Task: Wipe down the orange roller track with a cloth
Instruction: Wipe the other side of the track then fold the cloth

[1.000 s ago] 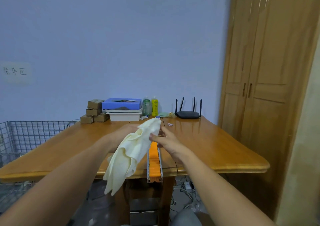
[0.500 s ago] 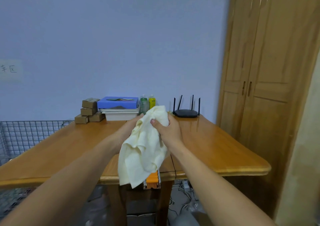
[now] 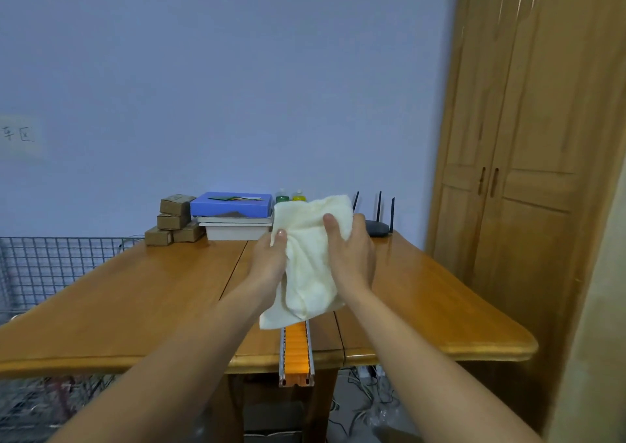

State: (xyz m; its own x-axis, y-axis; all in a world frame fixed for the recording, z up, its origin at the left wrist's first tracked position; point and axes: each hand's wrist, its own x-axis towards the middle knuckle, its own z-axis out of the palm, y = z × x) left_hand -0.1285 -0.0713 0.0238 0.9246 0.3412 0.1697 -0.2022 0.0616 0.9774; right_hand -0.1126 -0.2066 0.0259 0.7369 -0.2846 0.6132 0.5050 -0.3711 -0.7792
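Cream cloth (image 3: 310,259) held up above worktop (image 3: 142,293), bunched between both hands. Left hand (image 3: 271,259) closed on cloth's left edge, thumb on top. Right hand (image 3: 352,256) closed on cloth's right side, thumb pressed into the fabric. Lower corner of cloth hanging just over orange roller track (image 3: 295,351); contact with it cannot be told. Track lying along worktop's middle seam, near end jutting past the near edge, far part hidden behind cloth. At far edge: stacked cardboard boxes (image 3: 174,219) to the left, blue box (image 3: 232,203) on white trays, two bottles (image 3: 290,197), black router (image 3: 377,227) right of hands. Wire cage (image 3: 50,266) far left, wooden wardrobe (image 3: 528,171) right.
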